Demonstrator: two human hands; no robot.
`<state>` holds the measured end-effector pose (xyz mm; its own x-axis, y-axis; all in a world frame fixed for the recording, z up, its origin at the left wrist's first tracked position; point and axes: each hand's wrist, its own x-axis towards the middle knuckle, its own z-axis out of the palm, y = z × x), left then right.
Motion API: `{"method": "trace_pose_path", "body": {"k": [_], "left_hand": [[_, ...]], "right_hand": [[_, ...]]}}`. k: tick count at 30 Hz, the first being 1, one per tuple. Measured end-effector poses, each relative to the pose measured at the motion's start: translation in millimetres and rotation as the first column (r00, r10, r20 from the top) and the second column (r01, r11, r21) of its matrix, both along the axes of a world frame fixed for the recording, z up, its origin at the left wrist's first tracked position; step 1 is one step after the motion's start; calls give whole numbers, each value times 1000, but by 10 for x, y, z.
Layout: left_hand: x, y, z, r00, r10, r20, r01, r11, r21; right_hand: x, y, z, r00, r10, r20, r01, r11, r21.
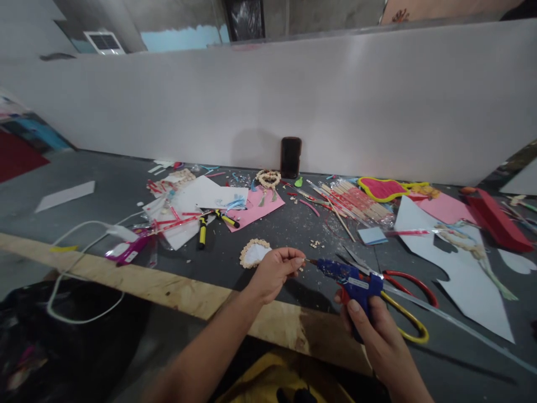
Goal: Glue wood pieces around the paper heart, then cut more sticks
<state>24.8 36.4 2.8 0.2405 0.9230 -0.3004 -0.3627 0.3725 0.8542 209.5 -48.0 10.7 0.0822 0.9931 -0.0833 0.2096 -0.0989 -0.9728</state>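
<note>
Glue gun (348,278) in right hand (369,324), nozzle near left hand (280,272).

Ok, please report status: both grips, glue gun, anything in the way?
Left grip: pinched on tiny piece by the nozzle. Right grip: around blue glue gun. Possibly in the way: scissors, close to the gun.

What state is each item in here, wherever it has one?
Left hand: pinched shut by the nozzle
Right hand: gripping the glue gun
Glue gun: stick loaded, heat cannot be told
Scissors: handles spread
Pliers: handles apart
Phone: upright, screen dark
Edged piece: rim covered, middle bare white
</note>
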Motion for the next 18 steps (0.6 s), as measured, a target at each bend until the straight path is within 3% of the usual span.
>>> {"method": "trace_pose_path", "body": {"k": [9,18], "left_hand": [[20,-27,-28,999,33,-1,-33,999,12],[44,-27,-40,998,56,-11,-56,998,-2]], "right_hand": [[55,-6,-114,999,23,33,-24,999,28],[-8,-37,-30,999,-10,45,10,1000,4]]}}
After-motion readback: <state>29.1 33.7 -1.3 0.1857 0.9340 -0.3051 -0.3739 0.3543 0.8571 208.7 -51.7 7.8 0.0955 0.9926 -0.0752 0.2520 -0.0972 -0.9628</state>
